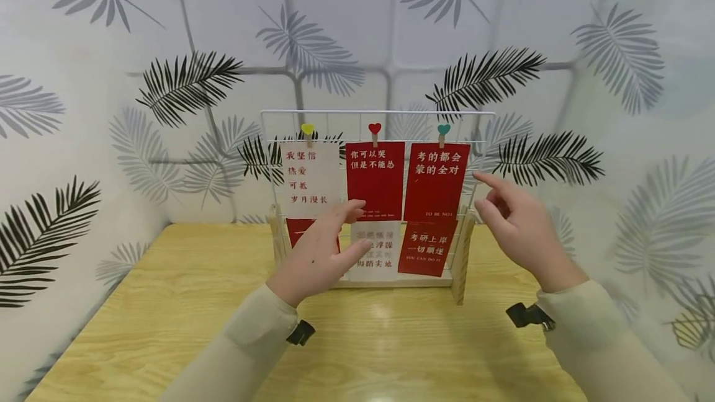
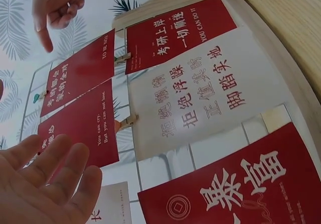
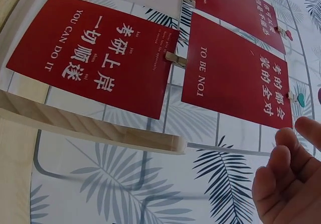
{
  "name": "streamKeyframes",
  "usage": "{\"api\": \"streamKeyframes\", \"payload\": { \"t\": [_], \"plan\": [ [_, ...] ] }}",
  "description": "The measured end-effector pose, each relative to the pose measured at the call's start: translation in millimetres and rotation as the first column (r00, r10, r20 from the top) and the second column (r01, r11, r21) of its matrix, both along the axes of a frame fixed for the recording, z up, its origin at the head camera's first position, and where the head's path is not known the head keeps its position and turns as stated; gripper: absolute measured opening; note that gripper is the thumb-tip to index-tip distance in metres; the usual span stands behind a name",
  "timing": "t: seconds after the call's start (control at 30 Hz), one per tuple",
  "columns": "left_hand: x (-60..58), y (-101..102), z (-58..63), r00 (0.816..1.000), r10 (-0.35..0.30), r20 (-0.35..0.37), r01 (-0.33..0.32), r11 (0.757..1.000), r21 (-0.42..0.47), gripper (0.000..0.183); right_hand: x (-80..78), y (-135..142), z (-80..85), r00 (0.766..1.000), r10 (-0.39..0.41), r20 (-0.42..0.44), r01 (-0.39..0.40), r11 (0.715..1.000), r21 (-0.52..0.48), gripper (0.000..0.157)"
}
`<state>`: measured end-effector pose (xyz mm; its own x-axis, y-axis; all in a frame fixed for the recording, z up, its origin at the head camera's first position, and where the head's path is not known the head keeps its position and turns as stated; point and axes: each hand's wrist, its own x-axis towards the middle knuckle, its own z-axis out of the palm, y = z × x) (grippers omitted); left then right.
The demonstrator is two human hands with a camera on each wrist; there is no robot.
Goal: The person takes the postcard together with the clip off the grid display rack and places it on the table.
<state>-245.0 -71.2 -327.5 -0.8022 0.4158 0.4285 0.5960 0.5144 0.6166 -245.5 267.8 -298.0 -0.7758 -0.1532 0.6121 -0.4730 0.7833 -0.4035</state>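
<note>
A white wire grid rack (image 1: 427,281) on a wooden base carries two rows of cards. The top row has a white card (image 1: 310,172), a red card (image 1: 375,178) and another red card (image 1: 436,182), under heart-topped clips. Below hang a red card (image 2: 230,184), a white card (image 2: 188,93) and a red card (image 3: 95,53). My left hand (image 1: 321,247) hovers before the middle cards, fingers spread and holding nothing, partly covering the lower-left card. My right hand (image 1: 522,228) is beside the top right card, index finger extended toward its edge, other fingers loosely bent and holding nothing.
The rack stands on a wood-grain table (image 1: 368,340) near its back edge. A wooden leg (image 1: 461,259) supports the rack's right side. Behind is leaf-patterned wall covering (image 1: 357,30). Small wooden clips (image 3: 176,59) hold the lower cards.
</note>
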Motion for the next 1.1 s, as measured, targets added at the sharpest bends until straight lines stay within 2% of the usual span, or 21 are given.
{"api": "streamKeyframes", "payload": {
  "t": [0.2,0.33,0.53,0.8,0.93,1.1],
  "plan": [
    [-6.5,12.3,-0.2,0.998,-0.032,0.055,0.029,0.999,0.039,0.061,-6.6,-3.3,7.9,1.000,0.012,0.019,-0.012,1.000,-0.013,0.044],
    [-10.0,20.0,-0.9,0.997,-0.035,0.067,0.032,0.998,0.048,0.062,-8.3,-7.9,14.3,1.000,0.011,0.014,-0.011,1.000,-0.014,0.044],
    [-15.2,27.2,0.1,0.994,-0.078,0.082,0.072,0.994,0.080,0.064,-12.5,-15.2,29.3,1.000,0.014,-0.013,-0.014,1.000,0.000,0.044],
    [-21.8,30.5,1.1,0.991,-0.077,0.112,0.067,0.994,0.090,0.063,-16.1,-20.7,39.0,1.000,0.003,-0.003,-0.003,1.000,0.011,0.045],
    [-25.2,35.0,3.5,0.986,-0.087,0.145,0.070,0.991,0.116,0.063,-18.9,-21.5,43.2,0.999,0.002,-0.035,-0.001,1.000,0.021,0.045],
    [-29.5,45.1,7.4,0.982,-0.083,0.168,0.058,0.987,0.147,0.063,-24.7,-22.4,52.5,0.996,0.008,-0.094,0.000,0.996,0.090,0.045]
  ]
}}
